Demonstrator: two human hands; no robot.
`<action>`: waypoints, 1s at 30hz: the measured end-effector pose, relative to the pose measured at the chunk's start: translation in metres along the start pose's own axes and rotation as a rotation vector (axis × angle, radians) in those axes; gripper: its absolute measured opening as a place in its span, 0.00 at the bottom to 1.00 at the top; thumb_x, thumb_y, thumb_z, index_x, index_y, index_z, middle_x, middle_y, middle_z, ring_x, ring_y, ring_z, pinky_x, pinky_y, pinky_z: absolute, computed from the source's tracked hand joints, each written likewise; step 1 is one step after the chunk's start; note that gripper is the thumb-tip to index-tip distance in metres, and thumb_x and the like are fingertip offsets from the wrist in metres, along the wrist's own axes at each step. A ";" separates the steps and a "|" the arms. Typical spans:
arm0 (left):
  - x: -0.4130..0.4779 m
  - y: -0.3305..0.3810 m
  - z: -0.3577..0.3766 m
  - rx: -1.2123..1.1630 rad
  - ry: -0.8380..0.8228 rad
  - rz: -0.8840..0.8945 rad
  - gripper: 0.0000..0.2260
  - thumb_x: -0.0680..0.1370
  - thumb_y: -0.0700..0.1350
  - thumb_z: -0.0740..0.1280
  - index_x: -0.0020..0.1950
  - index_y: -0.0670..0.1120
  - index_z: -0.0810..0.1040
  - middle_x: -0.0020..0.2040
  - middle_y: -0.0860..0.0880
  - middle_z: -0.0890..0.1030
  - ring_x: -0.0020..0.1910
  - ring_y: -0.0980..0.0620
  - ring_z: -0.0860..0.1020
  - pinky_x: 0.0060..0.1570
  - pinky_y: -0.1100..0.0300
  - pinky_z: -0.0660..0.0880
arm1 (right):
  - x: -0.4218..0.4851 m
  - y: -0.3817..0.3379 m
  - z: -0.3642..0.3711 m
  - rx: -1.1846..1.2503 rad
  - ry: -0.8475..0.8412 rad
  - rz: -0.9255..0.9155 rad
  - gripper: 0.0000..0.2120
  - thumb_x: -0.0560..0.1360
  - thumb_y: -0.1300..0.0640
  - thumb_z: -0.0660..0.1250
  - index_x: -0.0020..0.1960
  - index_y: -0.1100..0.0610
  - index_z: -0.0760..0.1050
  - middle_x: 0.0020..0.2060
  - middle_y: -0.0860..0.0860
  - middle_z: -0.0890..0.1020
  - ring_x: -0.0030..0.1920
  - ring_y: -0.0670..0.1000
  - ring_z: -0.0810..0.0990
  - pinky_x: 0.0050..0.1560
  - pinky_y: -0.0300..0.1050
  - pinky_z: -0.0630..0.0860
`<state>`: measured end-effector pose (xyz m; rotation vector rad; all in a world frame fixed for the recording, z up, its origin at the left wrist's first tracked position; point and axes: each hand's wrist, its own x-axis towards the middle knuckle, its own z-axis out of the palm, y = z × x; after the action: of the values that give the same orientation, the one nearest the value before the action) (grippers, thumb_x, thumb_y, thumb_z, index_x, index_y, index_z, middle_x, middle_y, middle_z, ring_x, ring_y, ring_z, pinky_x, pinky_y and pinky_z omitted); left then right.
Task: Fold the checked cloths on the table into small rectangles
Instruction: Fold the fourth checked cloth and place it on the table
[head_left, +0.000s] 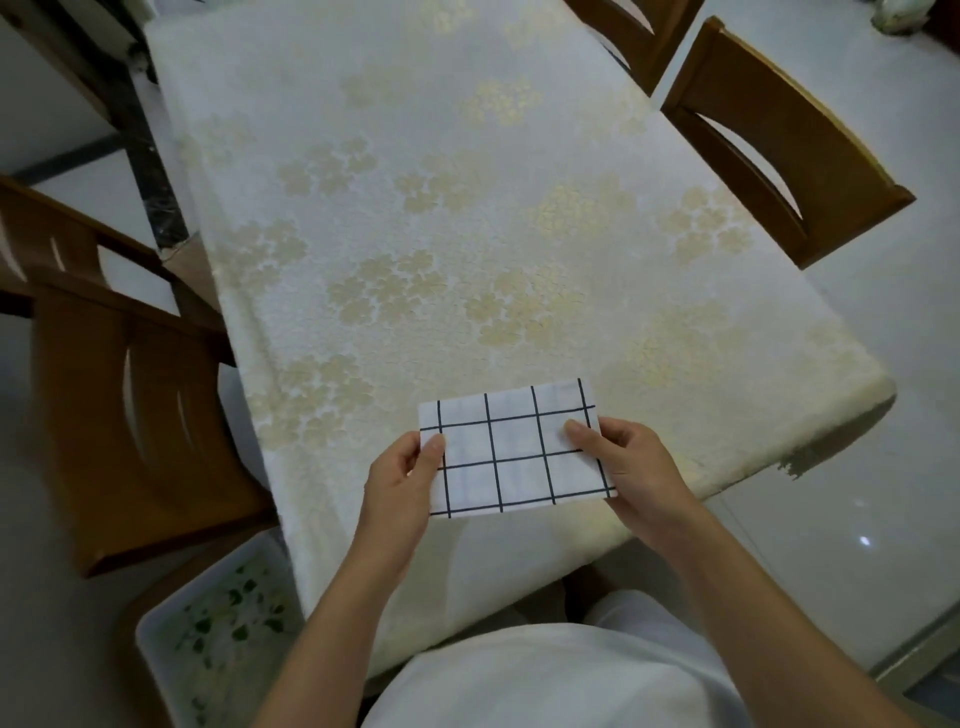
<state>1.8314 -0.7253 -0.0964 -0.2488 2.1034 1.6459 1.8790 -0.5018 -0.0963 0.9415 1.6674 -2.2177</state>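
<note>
The folded white black-checked cloth (514, 447) hangs at lower centre over the near end of the long cream flowered worktop (441, 208), the left grip (400, 488) pinching its left edge and the right grip (623, 462) its right. One brown wooden chair (130, 415) stands left of the worktop, a second chair (779, 156) at upper right, and a white plastic tub (208, 629) at lower left.

Cloth (514, 452), 6 o'clock: white, navy grid. Tablecloth (415, 208), ctr: cream, pale-gold flower clusters. Chair (769, 135), 2 o'clock: brown wood. Bin (156, 665), 7 o'clock: white, green leaf specks.
</note>
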 end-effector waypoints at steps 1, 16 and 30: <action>-0.003 0.000 0.000 0.039 0.045 0.033 0.16 0.83 0.51 0.62 0.39 0.43 0.72 0.32 0.49 0.74 0.33 0.54 0.72 0.39 0.55 0.71 | -0.001 0.000 0.003 0.001 0.001 0.001 0.18 0.73 0.54 0.72 0.52 0.69 0.81 0.50 0.65 0.85 0.52 0.64 0.84 0.57 0.62 0.80; 0.005 0.002 0.062 0.377 -0.036 0.393 0.17 0.85 0.49 0.55 0.37 0.46 0.65 0.29 0.53 0.65 0.28 0.57 0.63 0.28 0.63 0.60 | -0.043 0.049 -0.031 -0.207 0.568 -0.181 0.18 0.84 0.55 0.60 0.46 0.69 0.76 0.36 0.62 0.78 0.37 0.54 0.73 0.32 0.38 0.67; -0.030 0.010 0.214 0.554 -0.350 0.498 0.16 0.85 0.49 0.56 0.37 0.49 0.68 0.29 0.53 0.71 0.27 0.57 0.69 0.27 0.65 0.64 | -0.109 0.071 -0.155 -0.256 1.004 -0.207 0.21 0.84 0.56 0.59 0.33 0.55 0.61 0.26 0.46 0.64 0.28 0.43 0.64 0.29 0.37 0.61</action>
<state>1.9049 -0.5224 -0.1127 0.7334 2.3361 1.1418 2.0564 -0.4054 -0.1105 2.0793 2.4262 -1.6050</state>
